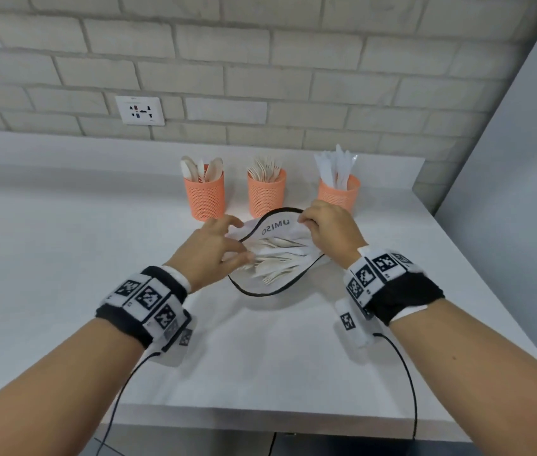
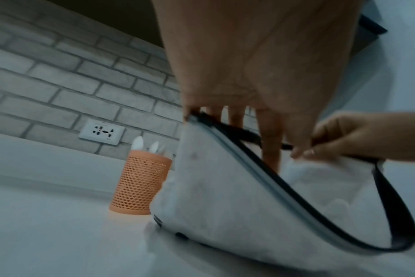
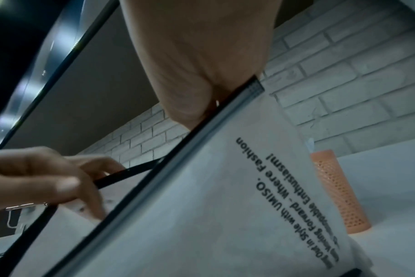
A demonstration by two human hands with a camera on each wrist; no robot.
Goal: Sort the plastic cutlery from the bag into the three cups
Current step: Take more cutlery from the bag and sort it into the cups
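Cutlery bag (image 1: 277, 225), white, zip-rimmed, before three orange cups: right hand (image 1: 329, 225) pinches rim open; left hand (image 1: 209, 248) fingers loosely spread inside. Next: pick one piece.

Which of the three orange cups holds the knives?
The right-hand cup, partly behind the right hand: tall white knives stand in it. The left cup holds spoons, the middle cup forks.

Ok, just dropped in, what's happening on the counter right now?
A person is sorting cutlery. The right hand pinches the far rim of the white bag to hold it open, while the left hand reaches into it among the loose cutlery. Behind the bag stand three orange cups: spoons, forks, knives, each already partly filled.
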